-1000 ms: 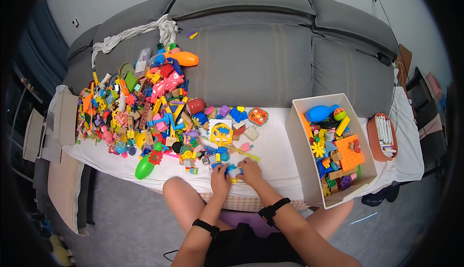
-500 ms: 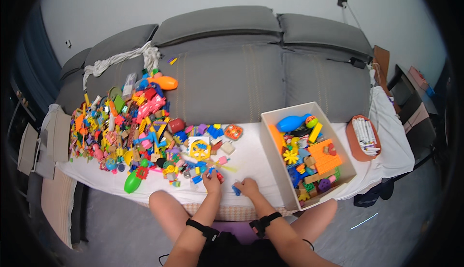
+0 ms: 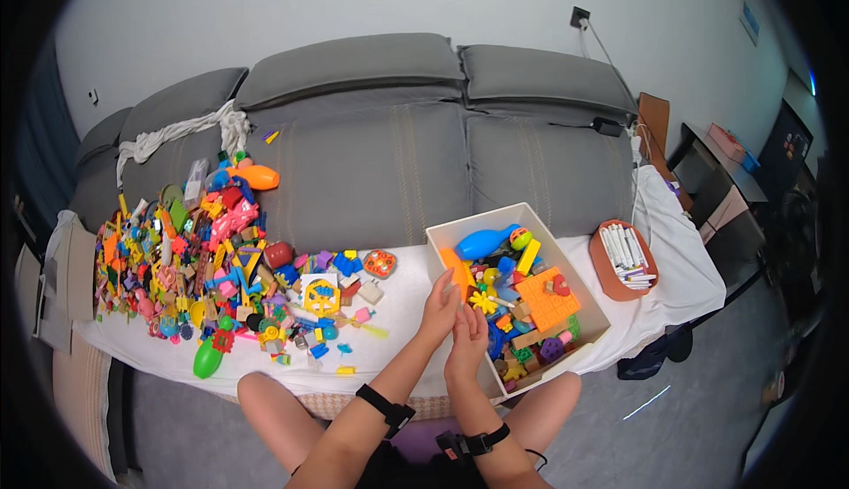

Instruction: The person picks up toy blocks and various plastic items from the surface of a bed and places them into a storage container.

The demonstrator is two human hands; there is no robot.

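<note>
My left hand is raised at the left wall of a white box, its fingers stretched out toward the toys inside. Close beside it, my right hand is turned palm inward with loosely bent, parted fingers. No toy shows in either hand. The box holds a blue bowling pin, an orange studded plate, a yellow flower-shaped piece, a purple piece and several mixed blocks. Left of my forearms, a yellow block and a small blue piece lie on the white sheet.
A large heap of mixed toys covers the left of the sheet, with a green bowling pin at its front. Right of the box stands a terracotta-coloured basket of white markers. Grey sofa cushions rise behind.
Both hands have moved right, from the front of the toy heap to the box's left wall. The small red and blue pieces at my fingers no longer show there. The whole view has shifted.
</note>
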